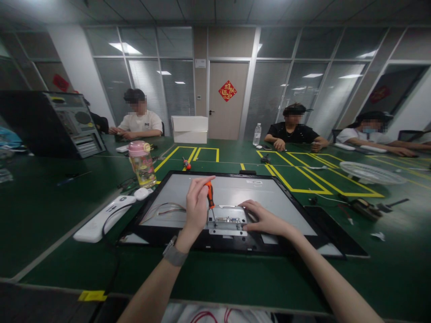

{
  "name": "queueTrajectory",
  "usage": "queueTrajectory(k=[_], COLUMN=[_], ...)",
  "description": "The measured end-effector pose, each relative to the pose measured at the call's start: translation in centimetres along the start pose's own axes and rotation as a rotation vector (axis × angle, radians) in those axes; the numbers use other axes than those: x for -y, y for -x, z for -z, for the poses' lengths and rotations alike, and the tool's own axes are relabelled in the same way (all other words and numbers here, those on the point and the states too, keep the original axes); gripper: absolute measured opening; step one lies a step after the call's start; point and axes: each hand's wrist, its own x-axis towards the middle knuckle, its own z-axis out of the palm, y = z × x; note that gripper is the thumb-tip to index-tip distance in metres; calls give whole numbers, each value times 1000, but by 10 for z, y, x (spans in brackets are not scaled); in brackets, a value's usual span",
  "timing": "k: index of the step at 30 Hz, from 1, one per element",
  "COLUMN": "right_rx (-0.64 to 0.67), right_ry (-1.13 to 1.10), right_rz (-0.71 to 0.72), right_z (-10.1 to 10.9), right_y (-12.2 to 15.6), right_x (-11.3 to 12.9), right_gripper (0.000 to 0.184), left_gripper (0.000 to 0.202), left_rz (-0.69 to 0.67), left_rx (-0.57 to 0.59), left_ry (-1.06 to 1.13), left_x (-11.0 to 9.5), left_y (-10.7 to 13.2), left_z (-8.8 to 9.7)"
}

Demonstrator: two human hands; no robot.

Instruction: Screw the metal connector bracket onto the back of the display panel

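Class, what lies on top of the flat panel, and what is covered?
A metal bracket and thin wires lie on the panel; the left hand holds an orange screwdriver at the bracket. The panel's surface beneath the bracket is covered.

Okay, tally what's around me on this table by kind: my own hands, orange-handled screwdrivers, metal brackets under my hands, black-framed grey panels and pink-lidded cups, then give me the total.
My hands: 2, left hand and right hand
Orange-handled screwdriver: 1
Metal bracket: 1
Black-framed grey panel: 1
Pink-lidded cup: 1
Total: 6
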Motion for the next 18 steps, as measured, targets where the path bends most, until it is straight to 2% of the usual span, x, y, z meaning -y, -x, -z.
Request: queueTrajectory(k=[3, 9, 14, 18], right_rx=[-7, -8, -7, -4], right_ry=[0, 11, 16, 13], right_rz=[4, 3, 9, 11], right_z=[-1, -1, -1, -1], right_y=[-1, -1, -1, -2], right_x=[-1, -3, -2, -2], right_gripper=[66, 66, 65, 66], left_gripper=[31, 14, 30, 28], left_rz=[43, 15, 73, 91], left_rx=[33, -35, 9, 22], left_ry=[47, -39, 62, 85], left_x=[-1, 0, 0, 0], left_y=[0, -1, -1, -2], left_z=[0, -2, 0, -1])
